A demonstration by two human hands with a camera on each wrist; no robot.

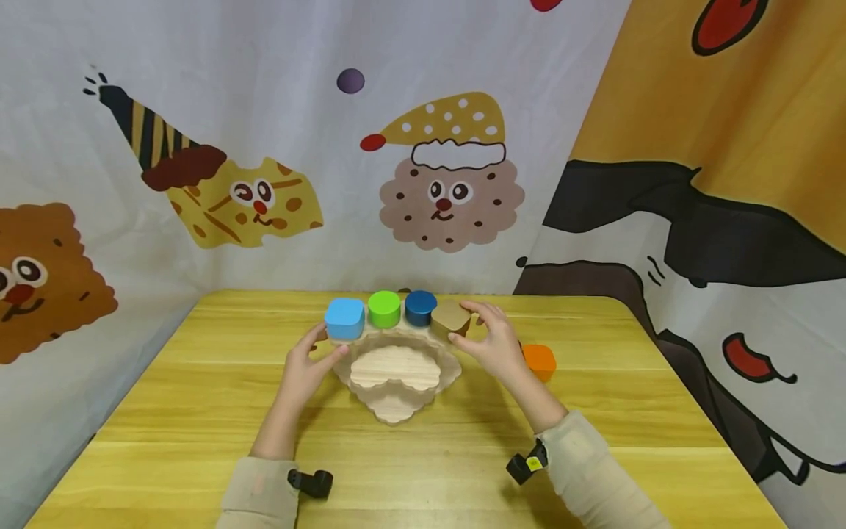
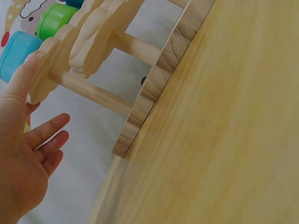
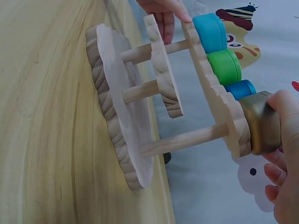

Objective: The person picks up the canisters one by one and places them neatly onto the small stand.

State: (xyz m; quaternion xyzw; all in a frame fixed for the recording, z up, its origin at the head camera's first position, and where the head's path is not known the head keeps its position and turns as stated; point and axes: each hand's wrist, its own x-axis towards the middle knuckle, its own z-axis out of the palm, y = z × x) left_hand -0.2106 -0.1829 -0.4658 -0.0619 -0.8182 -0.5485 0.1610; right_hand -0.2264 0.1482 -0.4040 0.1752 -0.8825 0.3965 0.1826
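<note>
A tiered wooden stand (image 1: 395,408) has a scalloped base, dowel posts, a small middle shelf (image 1: 395,367) and a long curved top shelf (image 3: 212,86). On the top shelf, from left to right, are a light blue box (image 1: 345,318), a green round box (image 1: 384,309), a dark blue round box (image 1: 420,308) and a gold box (image 1: 451,319). My right hand (image 1: 499,345) pinches the gold box between thumb and fingers, at the shelf's right end. My left hand (image 1: 307,369) holds the shelf's left end between thumb and forefinger, beside the light blue box; its other fingers are loose.
An orange box (image 1: 540,362) lies on the wooden table (image 1: 410,477), to the right of the stand and partly behind the right forearm. A printed cartoon curtain (image 1: 277,88) hangs behind the table's back edge. Each wrist wears a small black camera.
</note>
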